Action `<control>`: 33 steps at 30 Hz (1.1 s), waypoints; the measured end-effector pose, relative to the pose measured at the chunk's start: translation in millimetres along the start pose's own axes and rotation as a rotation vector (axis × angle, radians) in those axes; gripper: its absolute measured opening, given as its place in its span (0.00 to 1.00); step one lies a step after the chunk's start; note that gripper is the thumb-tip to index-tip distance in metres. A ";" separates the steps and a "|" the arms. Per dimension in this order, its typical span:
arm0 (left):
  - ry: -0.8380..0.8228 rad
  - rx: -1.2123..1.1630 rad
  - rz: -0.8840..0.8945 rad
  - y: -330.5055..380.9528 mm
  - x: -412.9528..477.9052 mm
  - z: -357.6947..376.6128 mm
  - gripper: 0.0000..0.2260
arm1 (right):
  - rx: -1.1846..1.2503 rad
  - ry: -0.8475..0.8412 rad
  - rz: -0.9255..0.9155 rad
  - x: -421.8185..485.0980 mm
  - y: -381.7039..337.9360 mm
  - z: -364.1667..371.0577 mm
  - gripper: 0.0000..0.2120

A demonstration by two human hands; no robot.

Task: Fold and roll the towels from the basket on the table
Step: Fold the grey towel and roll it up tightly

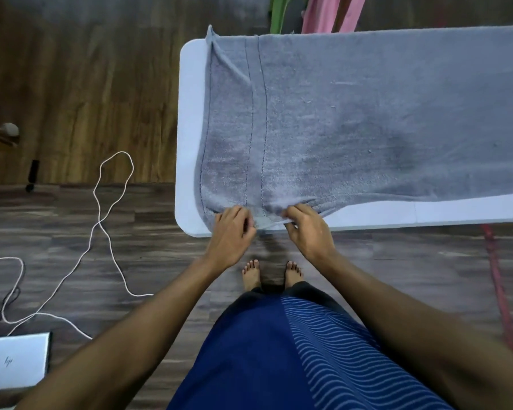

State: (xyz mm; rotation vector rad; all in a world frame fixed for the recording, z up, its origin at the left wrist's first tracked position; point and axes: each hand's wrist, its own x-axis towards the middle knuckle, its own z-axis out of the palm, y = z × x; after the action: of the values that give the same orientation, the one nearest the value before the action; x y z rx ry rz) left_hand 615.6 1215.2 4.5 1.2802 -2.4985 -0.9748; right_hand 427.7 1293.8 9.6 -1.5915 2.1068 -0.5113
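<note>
Fingers of the left hand curl over the near hem of the grey towel, pinching it at the cloth's 7 o'clock corner. Just beside it, toward 3 o'clock, the right hand pinches the same hem, thumb beneath and fingers on top. That towel lies spread flat on the white table, running off frame toward 3 o'clock. Pink cloth hangs beyond the table's far edge at 12 o'clock.

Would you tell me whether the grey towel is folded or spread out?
Spread out: the grey towel lies flat along the table, only its far-left corner turned over.
</note>
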 end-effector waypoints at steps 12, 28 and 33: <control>0.014 0.297 0.201 37.9 -7.9 38.8 0.17 | -0.056 -0.112 0.023 -19.0 49.0 -31.3 0.07; 0.130 0.412 0.057 51.3 -32.4 50.3 0.12 | -0.241 -0.391 -0.236 -14.7 76.8 -35.8 0.12; 0.022 0.427 0.082 32.1 -32.8 41.4 0.13 | -0.323 -0.322 -0.131 -16.8 110.5 -54.0 0.12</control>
State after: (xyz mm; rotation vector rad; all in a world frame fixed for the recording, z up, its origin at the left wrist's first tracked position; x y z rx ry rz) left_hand 597.1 1273.7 -3.0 1.2664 -2.8138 -0.4153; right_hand 313.5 1340.7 -3.2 -1.8535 1.9157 0.0531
